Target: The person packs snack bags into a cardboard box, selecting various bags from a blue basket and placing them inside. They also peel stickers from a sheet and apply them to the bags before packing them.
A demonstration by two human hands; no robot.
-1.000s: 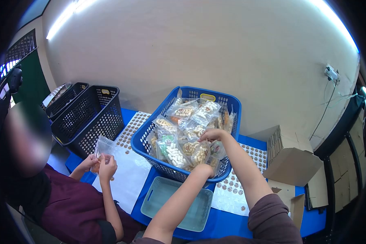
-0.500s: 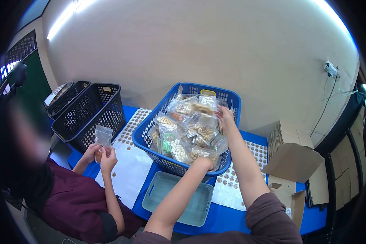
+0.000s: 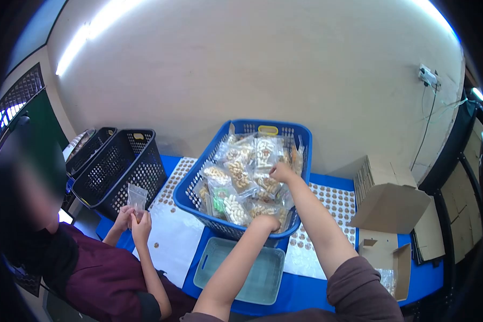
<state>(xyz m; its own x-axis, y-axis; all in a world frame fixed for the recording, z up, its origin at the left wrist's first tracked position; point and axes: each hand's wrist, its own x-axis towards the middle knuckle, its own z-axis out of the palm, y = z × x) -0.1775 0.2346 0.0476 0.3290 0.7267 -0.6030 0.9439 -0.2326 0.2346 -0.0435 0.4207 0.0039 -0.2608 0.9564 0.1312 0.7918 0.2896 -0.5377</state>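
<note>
A blue perforated basket (image 3: 191, 210) holds a heap of clear plastic packets with white, tan and orange pieces and one green item. Bent over the heap, my right hand (image 3: 282, 172) has its fingers closed at the edge of a clear packet (image 3: 264, 155) of whitish pieces. My left hand (image 3: 267, 221) reaches in at the basket's near side, its fingers hidden among the packets; whether they grip anything does not show. Below the basket is a pale green plastic tray (image 3: 240, 284).
A co-worker (image 3: 104, 263) at the left holds a small clear bag (image 3: 137, 196) near black baskets (image 3: 118, 177). Sheets of round stickers (image 3: 330, 212) lie on the blue table (image 3: 306, 292). An open cardboard box (image 3: 403, 273) and flattened cartons (image 3: 381, 180) stand at right.
My right hand has moved down and toward me from the basket's far right, and the packet there now lies lower. My left hand stays at the near side. The view has shifted slightly.
</note>
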